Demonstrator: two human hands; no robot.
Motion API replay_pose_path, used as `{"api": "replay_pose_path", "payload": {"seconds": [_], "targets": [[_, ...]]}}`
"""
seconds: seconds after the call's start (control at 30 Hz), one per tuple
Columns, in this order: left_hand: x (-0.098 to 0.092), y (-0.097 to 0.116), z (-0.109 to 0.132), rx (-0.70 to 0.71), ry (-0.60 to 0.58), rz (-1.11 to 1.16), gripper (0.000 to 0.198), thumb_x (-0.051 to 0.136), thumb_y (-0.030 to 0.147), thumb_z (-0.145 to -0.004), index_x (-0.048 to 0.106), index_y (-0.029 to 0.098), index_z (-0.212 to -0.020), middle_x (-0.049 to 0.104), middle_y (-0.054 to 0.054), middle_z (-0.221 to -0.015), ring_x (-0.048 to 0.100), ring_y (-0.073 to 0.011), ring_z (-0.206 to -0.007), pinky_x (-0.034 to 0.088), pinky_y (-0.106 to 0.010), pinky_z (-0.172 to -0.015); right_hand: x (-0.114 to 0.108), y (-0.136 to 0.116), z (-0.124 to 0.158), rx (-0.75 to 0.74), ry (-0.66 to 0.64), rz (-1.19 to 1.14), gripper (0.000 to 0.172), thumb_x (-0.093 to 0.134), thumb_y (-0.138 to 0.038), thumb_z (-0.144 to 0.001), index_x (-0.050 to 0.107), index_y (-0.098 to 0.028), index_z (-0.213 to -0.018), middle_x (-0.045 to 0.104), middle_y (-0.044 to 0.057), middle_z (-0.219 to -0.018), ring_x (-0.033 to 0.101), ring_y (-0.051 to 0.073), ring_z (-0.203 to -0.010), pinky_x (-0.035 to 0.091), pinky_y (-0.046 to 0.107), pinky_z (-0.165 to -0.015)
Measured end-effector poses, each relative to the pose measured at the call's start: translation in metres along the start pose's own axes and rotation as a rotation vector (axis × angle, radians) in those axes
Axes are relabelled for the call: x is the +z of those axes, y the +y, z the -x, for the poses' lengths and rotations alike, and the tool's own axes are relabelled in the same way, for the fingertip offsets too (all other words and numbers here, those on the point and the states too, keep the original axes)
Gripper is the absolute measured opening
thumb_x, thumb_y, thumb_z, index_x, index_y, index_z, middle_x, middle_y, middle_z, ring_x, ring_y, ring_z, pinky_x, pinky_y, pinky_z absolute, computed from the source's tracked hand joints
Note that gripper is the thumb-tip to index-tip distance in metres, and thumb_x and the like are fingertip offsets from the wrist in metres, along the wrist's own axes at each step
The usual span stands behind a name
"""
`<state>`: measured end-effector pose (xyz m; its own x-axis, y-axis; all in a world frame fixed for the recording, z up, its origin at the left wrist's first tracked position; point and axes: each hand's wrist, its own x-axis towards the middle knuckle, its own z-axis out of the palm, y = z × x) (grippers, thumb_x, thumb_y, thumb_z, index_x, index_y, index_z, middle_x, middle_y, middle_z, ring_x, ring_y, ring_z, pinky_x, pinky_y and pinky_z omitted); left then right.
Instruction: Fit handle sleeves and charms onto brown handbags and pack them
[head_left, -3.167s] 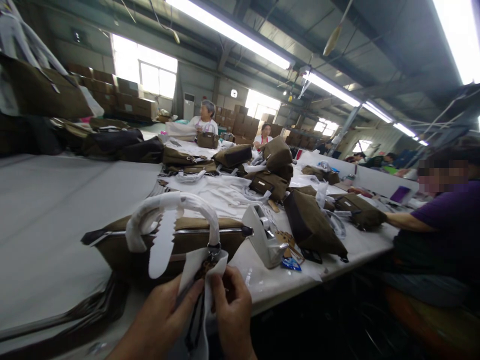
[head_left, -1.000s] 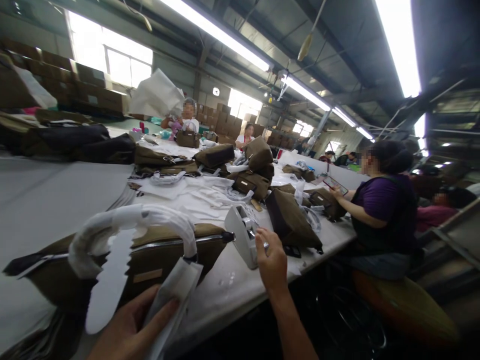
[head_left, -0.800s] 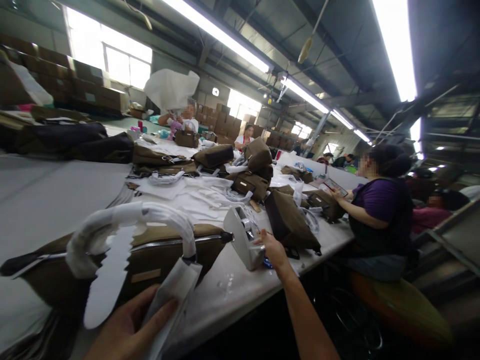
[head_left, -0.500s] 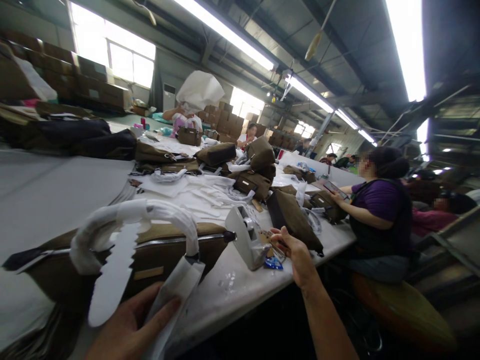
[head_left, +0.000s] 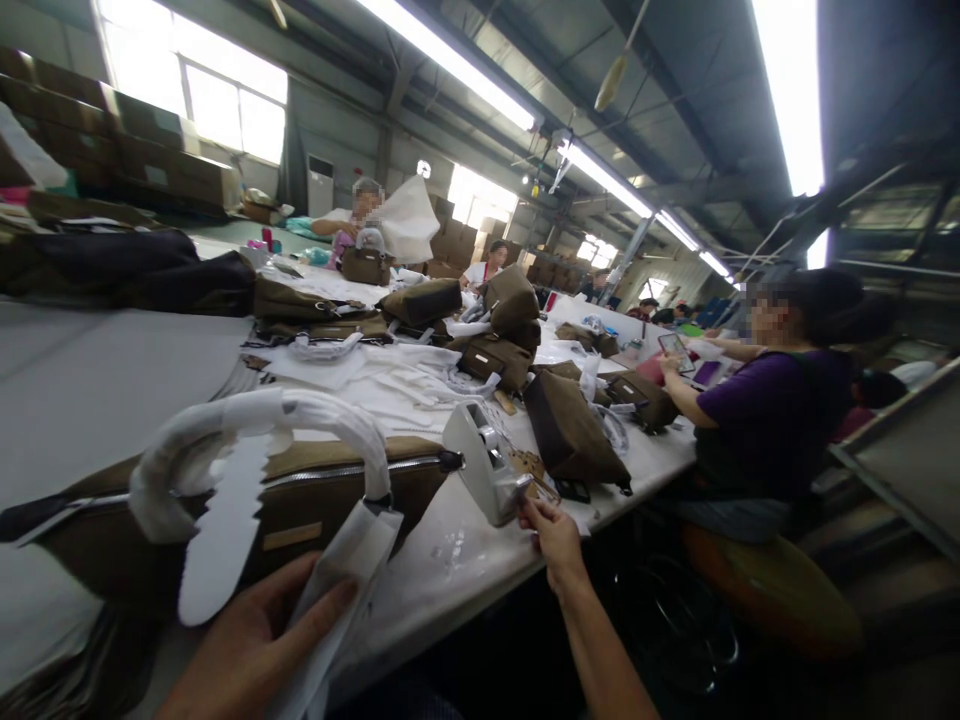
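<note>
An olive-brown handbag (head_left: 330,510) with a silver zip lies in front of me. Its arched handle (head_left: 322,408) is wrapped in white, and a white notched strip (head_left: 225,535) hangs from the wrapping. My left hand (head_left: 262,630) is closed around a white-wrapped strap (head_left: 349,560) at the bag's near side. Beyond the bag's right end stands a grey-white tape dispenser (head_left: 480,465). At its front lip, the fingers of my right hand (head_left: 555,540) pinch the tape end, though the strip itself hardly shows.
Several more brown bags (head_left: 577,425) lie across the white table (head_left: 442,590), among white wrapping sheets (head_left: 367,375). A dark bag pile (head_left: 112,265) is at left. On the right a co-worker in a purple sleeve (head_left: 757,390) sits holding a phone (head_left: 675,352). The table edge runs below my right hand.
My right hand has moved left and down onto the dispenser's front, its fingers closing from spread to a pinch. The left hand keeps its hold. The blue packet no longer shows.
</note>
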<state>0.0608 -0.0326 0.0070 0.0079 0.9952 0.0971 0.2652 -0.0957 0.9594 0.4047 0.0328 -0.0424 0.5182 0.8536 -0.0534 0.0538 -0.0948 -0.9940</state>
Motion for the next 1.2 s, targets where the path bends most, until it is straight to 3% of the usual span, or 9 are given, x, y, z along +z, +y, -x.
{"api": "replay_pose_path", "payload": {"seconds": [0.17,0.33,0.4,0.57,0.73,0.9,1.03,1.1,1.2], "targets": [[0.001,0.001,0.003,-0.147,-0.019,0.028,0.038,0.066,0.059,-0.082,0.079,0.026,-0.094,0.082,0.005,-0.081,0.078,-0.0259,-0.085,0.061,-0.028,-0.081,0.018,-0.017,0.057,-0.097,-0.123,-0.049,0.049,0.085,-0.062,-0.067,0.077,-0.016,-0.081,0.071,0.005,-0.071,0.056,0.014,-0.059,0.04,0.024,-0.053],[0.002,0.003,0.002,-0.147,-0.065,0.029,0.04,0.068,0.06,-0.082,0.077,0.023,-0.093,0.081,0.001,-0.082,0.076,-0.0271,-0.084,0.059,-0.027,-0.075,0.066,-0.052,0.134,-0.161,-0.594,-0.145,0.035,0.074,-0.05,-0.089,0.073,-0.016,-0.078,0.071,0.004,-0.07,0.059,0.012,-0.054,0.045,0.023,-0.054],[0.001,0.005,0.001,-0.143,-0.074,0.031,0.039,0.069,0.059,-0.082,0.077,0.022,-0.091,0.08,0.0,-0.08,0.075,-0.0267,-0.083,0.058,-0.027,-0.075,0.089,-0.061,0.147,-0.174,-0.666,-0.151,0.035,0.072,-0.049,-0.09,0.072,-0.016,-0.078,0.071,0.004,-0.069,0.059,0.011,-0.051,0.045,0.022,-0.052],[0.0,0.003,0.002,-0.091,-0.108,0.048,0.039,0.068,0.058,-0.084,0.077,0.022,-0.096,0.081,0.0,-0.086,0.075,-0.0275,-0.09,0.058,-0.027,-0.077,0.123,-0.065,0.138,-0.232,-0.554,0.056,0.038,0.072,-0.049,-0.087,0.069,-0.016,-0.068,0.067,0.002,-0.058,0.054,0.011,-0.044,0.038,0.021,-0.043],[-0.002,-0.009,0.003,-0.092,-0.112,0.072,0.043,0.069,0.06,-0.083,0.078,0.022,-0.102,0.081,-0.002,-0.09,0.074,-0.0285,-0.087,0.059,-0.035,-0.088,0.119,-0.065,0.129,-0.387,-0.509,0.299,0.035,0.07,-0.047,-0.089,0.069,-0.019,-0.068,0.066,0.001,-0.054,0.059,0.014,-0.046,0.038,0.022,-0.044],[-0.003,-0.013,0.002,-0.125,-0.148,0.124,0.047,0.071,0.06,-0.083,0.078,0.021,-0.108,0.082,-0.005,-0.104,0.074,-0.0314,-0.098,0.058,-0.04,-0.094,0.116,-0.066,0.128,-0.405,-0.488,0.438,0.035,0.067,-0.05,-0.091,0.067,-0.021,-0.071,0.068,0.002,-0.056,0.061,0.016,-0.047,0.039,0.024,-0.046],[-0.005,-0.008,0.002,-0.167,-0.164,0.227,0.047,0.073,0.06,-0.081,0.078,0.022,-0.108,0.081,-0.005,-0.103,0.073,-0.0315,-0.106,0.056,-0.036,-0.093,0.117,-0.06,0.123,-0.29,-0.463,0.364,0.046,0.077,-0.061,-0.08,0.06,-0.021,-0.065,0.065,0.002,-0.052,0.059,0.015,-0.043,0.038,0.023,-0.043],[-0.005,-0.004,0.002,-0.195,-0.205,0.279,0.049,0.073,0.061,-0.082,0.078,0.02,-0.108,0.081,-0.006,-0.101,0.073,-0.0301,-0.104,0.056,-0.032,-0.087,0.12,-0.051,0.122,-0.139,-0.509,0.193,0.056,0.079,-0.071,-0.072,0.056,-0.021,-0.063,0.061,0.0,-0.048,0.052,0.012,-0.037,0.033,0.021,-0.038],[-0.004,0.004,0.003,-0.227,-0.293,0.39,0.05,0.072,0.06,-0.083,0.077,0.018,-0.108,0.079,-0.006,-0.094,0.072,-0.026,-0.094,0.054,-0.029,-0.081,0.128,-0.033,0.126,0.122,-0.667,-0.199,0.064,0.072,-0.08,-0.072,0.055,-0.019,-0.067,0.054,-0.004,-0.045,0.041,0.007,-0.033,0.028,0.018,-0.036]]}}
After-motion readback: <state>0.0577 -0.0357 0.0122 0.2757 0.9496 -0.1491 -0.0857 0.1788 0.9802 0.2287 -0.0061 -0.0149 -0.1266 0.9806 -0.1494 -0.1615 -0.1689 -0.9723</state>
